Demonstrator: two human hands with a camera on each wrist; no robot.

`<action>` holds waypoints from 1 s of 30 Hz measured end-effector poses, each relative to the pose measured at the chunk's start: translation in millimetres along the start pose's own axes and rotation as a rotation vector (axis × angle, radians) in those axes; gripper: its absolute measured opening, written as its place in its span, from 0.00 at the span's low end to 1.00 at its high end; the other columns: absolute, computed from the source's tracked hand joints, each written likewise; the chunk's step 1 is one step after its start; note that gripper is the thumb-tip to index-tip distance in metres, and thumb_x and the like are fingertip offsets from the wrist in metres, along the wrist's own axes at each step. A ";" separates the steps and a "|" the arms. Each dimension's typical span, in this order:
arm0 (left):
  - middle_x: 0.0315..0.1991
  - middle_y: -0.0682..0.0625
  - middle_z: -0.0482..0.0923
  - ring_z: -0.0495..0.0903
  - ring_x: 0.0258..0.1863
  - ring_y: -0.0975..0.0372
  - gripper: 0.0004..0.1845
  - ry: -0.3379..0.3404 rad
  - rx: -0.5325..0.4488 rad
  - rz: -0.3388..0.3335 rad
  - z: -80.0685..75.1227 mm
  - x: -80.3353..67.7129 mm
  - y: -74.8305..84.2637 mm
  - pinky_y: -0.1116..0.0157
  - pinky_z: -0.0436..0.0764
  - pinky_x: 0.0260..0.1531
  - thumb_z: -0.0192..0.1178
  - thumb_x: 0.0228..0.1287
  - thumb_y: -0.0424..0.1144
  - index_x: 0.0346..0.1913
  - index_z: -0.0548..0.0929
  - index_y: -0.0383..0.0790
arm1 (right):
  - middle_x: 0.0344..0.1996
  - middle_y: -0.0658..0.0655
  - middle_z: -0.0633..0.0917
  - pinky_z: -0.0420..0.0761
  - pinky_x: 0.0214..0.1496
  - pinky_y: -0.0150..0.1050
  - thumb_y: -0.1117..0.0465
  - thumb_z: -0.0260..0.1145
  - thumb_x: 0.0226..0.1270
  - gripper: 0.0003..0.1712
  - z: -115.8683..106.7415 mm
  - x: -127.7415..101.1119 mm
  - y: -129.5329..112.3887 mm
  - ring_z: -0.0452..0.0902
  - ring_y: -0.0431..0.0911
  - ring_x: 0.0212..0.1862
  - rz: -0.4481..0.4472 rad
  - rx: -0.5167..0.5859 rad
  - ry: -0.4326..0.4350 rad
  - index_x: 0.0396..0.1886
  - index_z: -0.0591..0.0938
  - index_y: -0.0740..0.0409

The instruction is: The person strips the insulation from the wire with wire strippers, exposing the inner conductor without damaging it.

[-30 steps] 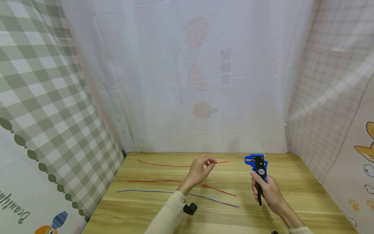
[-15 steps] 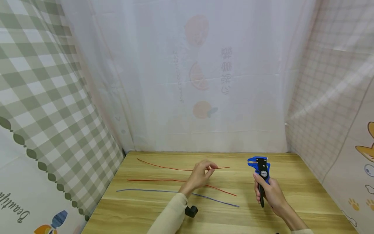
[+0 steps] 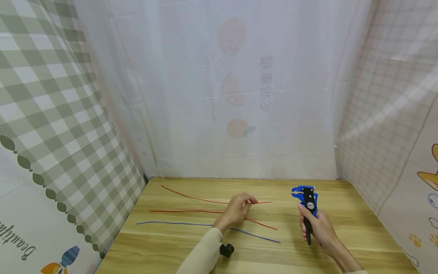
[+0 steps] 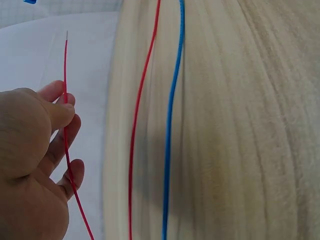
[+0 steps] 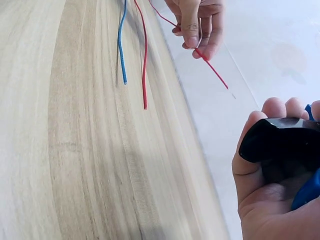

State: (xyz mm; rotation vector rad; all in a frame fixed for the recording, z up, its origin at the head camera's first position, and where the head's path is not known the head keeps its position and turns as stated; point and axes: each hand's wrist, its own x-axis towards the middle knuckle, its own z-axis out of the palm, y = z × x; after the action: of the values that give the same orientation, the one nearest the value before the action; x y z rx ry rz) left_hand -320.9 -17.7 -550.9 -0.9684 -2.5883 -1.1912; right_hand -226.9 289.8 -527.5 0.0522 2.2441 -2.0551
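Note:
Between thumb and fingertips my left hand (image 3: 236, 208) pinches a red wire (image 4: 65, 145) near its right end. A short bare metal tip shows at that end in both wrist views. My right hand (image 3: 319, 228) grips a blue and black wire stripper (image 3: 309, 201) by its handles, jaws pointing up and to the left. A gap separates the stripper's jaws from the wire's bare end. A second red wire (image 3: 184, 211) and a blue wire (image 3: 171, 223) lie side by side on the table, both crossed by my left hand and wrist in the head view.
The wooden table (image 3: 143, 255) ends at a white curtain (image 3: 191, 152) at the back. A green checked cloth (image 3: 68, 95) hangs on the left and a printed sheet (image 3: 393, 152) on the right. A black camera mount (image 3: 227, 250) sits by my left wrist.
My left hand has come nearer and slightly right, bringing the pinched red wire toward the second one. My right hand has shifted slightly right and nearer with the wire stripper.

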 end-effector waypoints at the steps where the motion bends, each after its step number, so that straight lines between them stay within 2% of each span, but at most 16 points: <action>1: 0.53 0.46 0.94 0.91 0.55 0.59 0.13 -0.003 -0.002 -0.005 1.6 -0.2 -0.8 0.68 0.87 0.58 0.63 0.80 0.22 0.54 0.94 0.38 | 0.18 0.50 0.79 0.87 0.27 0.46 0.43 0.53 0.95 0.29 -0.6 -0.2 0.6 0.78 0.44 0.20 0.002 0.001 0.000 0.35 0.76 0.61; 9: 0.50 0.48 0.95 0.91 0.53 0.61 0.14 -0.007 0.028 -0.021 13.3 -4.8 -8.9 0.69 0.88 0.56 0.63 0.78 0.20 0.51 0.94 0.38 | 0.19 0.51 0.81 0.89 0.29 0.48 0.42 0.54 0.94 0.30 -3.8 -2.3 4.7 0.80 0.45 0.22 0.048 -0.013 0.011 0.37 0.77 0.63; 14: 0.52 0.48 0.95 0.91 0.54 0.62 0.14 -0.023 0.022 -0.057 16.2 -6.8 -9.8 0.69 0.88 0.57 0.63 0.79 0.21 0.53 0.94 0.39 | 0.20 0.51 0.81 0.89 0.30 0.47 0.43 0.54 0.95 0.29 -5.7 -4.3 6.0 0.80 0.46 0.23 0.060 -0.015 -0.001 0.38 0.77 0.63; 18: 0.51 0.47 0.95 0.92 0.53 0.61 0.13 -0.028 0.026 -0.060 17.7 -7.3 -11.1 0.68 0.88 0.56 0.64 0.78 0.22 0.52 0.94 0.38 | 0.20 0.51 0.81 0.89 0.31 0.47 0.42 0.54 0.94 0.29 -7.4 -5.6 6.3 0.80 0.46 0.23 0.071 -0.014 -0.014 0.39 0.77 0.62; 25: 0.47 0.50 0.96 0.91 0.47 0.65 0.12 -0.026 0.053 -0.091 20.8 -8.1 -13.7 0.70 0.87 0.52 0.67 0.76 0.22 0.51 0.94 0.38 | 0.24 0.51 0.83 0.91 0.35 0.48 0.40 0.53 0.94 0.29 -13.7 -6.1 7.1 0.82 0.46 0.26 0.095 -0.026 -0.067 0.42 0.77 0.60; 30: 0.43 0.50 0.96 0.92 0.43 0.66 0.12 -0.010 0.061 -0.090 22.0 -7.7 -13.6 0.72 0.86 0.49 0.67 0.74 0.21 0.51 0.94 0.37 | 0.26 0.51 0.84 0.91 0.36 0.48 0.40 0.53 0.95 0.28 -16.2 -5.9 8.5 0.83 0.46 0.28 0.103 -0.029 -0.081 0.44 0.77 0.60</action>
State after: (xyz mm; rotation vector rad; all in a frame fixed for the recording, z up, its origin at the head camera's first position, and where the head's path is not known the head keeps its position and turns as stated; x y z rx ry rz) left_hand -320.0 -12.2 -577.2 -0.8562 -2.6851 -1.1238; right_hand -221.1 306.9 -533.9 0.0796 2.1750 -1.9369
